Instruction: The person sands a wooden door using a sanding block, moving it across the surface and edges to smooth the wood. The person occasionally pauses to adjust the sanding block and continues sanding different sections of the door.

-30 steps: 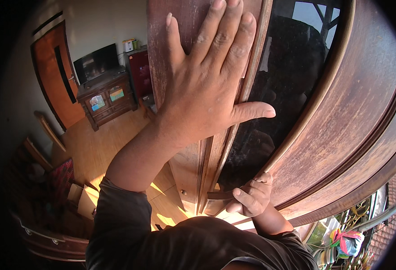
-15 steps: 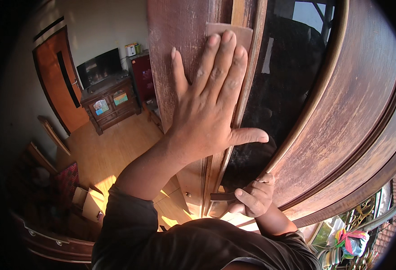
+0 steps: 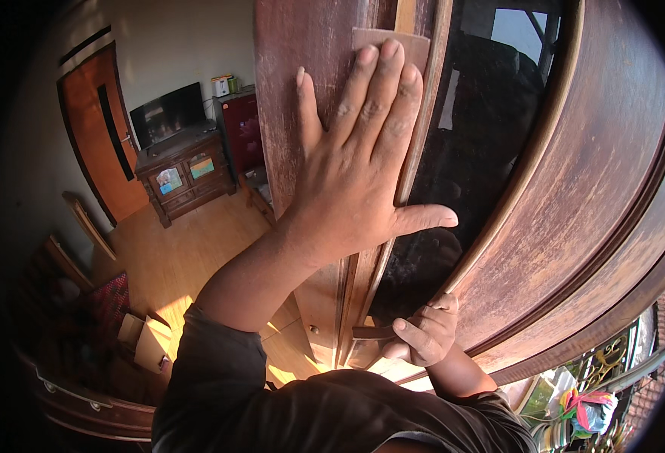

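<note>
My left hand [image 3: 359, 162] lies flat, fingers stretched and thumb out to the right, on a brown sheet that looks like sandpaper [image 3: 411, 47]. It presses the sheet against the worn upright of a brown wooden door [image 3: 287, 113], beside a dark glass pane [image 3: 483, 113]. Low down by my chest, my right hand [image 3: 429, 332] is closed at the lower end of the pane. A dark brown strip [image 3: 372, 332] sticks out to the left from its fingers; I cannot tell whether it is loose or fixed.
Right of the pane curves a scuffed wooden panel [image 3: 566, 211]. Inside the room, a dark cabinet [image 3: 185, 177] carries a television [image 3: 168, 113] near an orange door [image 3: 104, 136]. A cardboard box [image 3: 153, 343] stands on the wooden floor. Colourful bags [image 3: 589, 411] lie at lower right.
My left hand and the sheet have slid slightly upward along the wood. My right hand stays in nearly the same place.
</note>
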`<act>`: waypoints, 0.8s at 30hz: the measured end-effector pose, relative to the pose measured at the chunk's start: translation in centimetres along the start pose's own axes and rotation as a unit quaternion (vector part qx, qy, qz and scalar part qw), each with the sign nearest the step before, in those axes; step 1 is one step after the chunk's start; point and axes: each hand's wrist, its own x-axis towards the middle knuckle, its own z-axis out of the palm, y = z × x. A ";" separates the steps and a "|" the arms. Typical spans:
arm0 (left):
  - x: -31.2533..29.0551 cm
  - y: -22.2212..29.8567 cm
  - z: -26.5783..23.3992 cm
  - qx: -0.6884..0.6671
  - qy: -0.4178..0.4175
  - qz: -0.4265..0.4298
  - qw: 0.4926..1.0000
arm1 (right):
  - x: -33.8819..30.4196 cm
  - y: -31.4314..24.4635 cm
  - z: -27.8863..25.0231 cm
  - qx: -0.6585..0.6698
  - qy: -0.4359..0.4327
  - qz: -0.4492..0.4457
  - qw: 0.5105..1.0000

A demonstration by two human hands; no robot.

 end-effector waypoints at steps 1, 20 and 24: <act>0.5 -0.4 0.2 0.027 -0.002 -0.025 0.999 | 0.0 0.1 0.1 -0.002 0.002 -0.005 1.000; -3.1 2.8 -2.1 -0.050 -0.067 -0.032 0.996 | 0.5 -0.1 -0.1 -0.010 -0.005 -0.007 1.000; -2.4 3.0 -2.4 -0.041 -0.020 0.005 0.999 | 0.8 -0.1 -0.5 -0.021 -0.030 -0.015 0.999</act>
